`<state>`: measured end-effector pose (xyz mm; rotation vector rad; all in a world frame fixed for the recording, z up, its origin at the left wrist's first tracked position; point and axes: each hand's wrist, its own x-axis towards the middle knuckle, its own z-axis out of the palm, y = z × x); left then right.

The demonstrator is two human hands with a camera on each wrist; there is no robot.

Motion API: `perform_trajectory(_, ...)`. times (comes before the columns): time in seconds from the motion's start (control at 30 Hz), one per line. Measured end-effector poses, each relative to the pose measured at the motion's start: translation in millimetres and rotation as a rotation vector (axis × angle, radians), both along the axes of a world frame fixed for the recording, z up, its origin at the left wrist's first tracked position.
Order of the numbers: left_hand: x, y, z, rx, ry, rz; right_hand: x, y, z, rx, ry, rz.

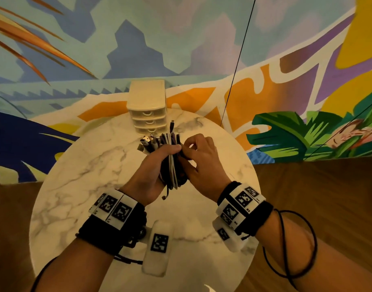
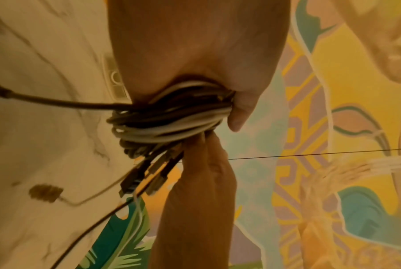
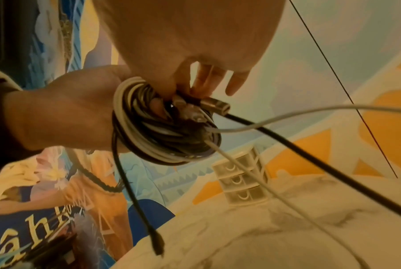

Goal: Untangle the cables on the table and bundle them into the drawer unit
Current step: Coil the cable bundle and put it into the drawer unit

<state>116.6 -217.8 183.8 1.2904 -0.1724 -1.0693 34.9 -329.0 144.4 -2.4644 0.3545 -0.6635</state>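
A coiled bundle of black, white and purple cables (image 1: pixel 172 163) is held above the round marble table (image 1: pixel 79 169). My left hand (image 1: pixel 153 165) grips the coil (image 2: pixel 169 116) from the left, thumb across it. From the right, my right hand (image 1: pixel 193 152) pinches the bundle's edge with thumb and forefinger. Several plug ends (image 1: pixel 148 142) stick out at the coil's far side. In the right wrist view the coil (image 3: pixel 162 131) trails loose black and white cable ends. The cream drawer unit (image 1: pixel 146 106), its three drawers shut, stands at the table's far edge (image 3: pixel 243 183).
A painted mural wall rises behind the table. Wooden floor (image 1: pixel 320 186) lies to the right and left. A thin black line (image 1: pixel 237 60) hangs down in front of the wall right of the drawer unit. Tracking bands wrap both wrists.
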Motion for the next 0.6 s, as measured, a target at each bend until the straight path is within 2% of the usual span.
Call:
perform_trajectory(0.17, 5.1, 10.7, 4.4, -0.019, 0.017, -0.082, -2.4, 0.6, 5.7, -0.035, -0.093, 0.01)
perform_trajectory(0.27, 4.8, 16.9, 4.0, -0.032, 0.022, -0.139, -5.7, 6.7, 8.1, 0.168, -0.089, -0.008)
perform_trajectory(0.43, 0.8, 24.0, 0.9, -0.147, 0.046, -0.139, -23.6, 2.2, 4.8, 0.674, 0.041, 0.157)
perform_trajectory(0.53, 8.8, 27.1, -0.4, -0.243, 0.112, -0.063, -30.1, 1.1, 1.1, 0.689, 0.204, 0.203)
perform_trajectory(0.6, 9.8, 27.5, -0.8, -0.297, 0.127, -0.102, -25.7, 0.1, 4.0, 0.72, 0.257, 0.222)
